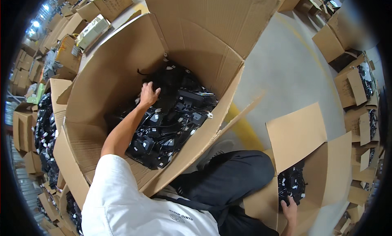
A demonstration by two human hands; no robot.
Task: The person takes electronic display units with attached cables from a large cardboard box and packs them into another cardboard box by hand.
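My left arm reaches down into a large open cardboard box (98, 81). Inside lies a heap of black plastic parts with cables and small white connectors (175, 121). At the far side of this heap, my left hand (148, 94) is closed with bent fingers on a black part (166, 84); its fingertips are partly hidden. To the lower right, my right hand (289, 209) reaches into a smaller open carton (296, 140). Its thumb and fingers are apart, at the near edge of similar black parts (292, 181) there.
My bent leg (228, 174) is between the two boxes. Grey floor (269, 76) with a yellow stripe (245, 130) shows beyond. More cartons of black parts line the left (47, 138) and right (359, 85). A pale boxy device (93, 32) sits past the large box.
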